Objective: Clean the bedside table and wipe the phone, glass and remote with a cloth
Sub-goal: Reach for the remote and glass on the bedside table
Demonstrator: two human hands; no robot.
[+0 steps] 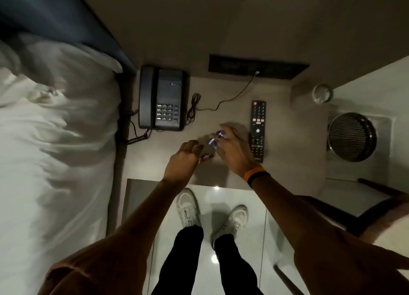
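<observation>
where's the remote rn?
Head view: the remote lies flat on the bedside table, right of the phone, just beside the right hand.

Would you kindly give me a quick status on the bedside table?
Both hands, left and right, picking small wrappers off the table. Phone, remote, glass untouched. No cloth seen.

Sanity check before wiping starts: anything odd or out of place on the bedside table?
Small wrappers, purple and blurred, sit between both hands mid-table. The phone cord lies in a loose tangle. The remote lies straight; nothing spilled.
</observation>
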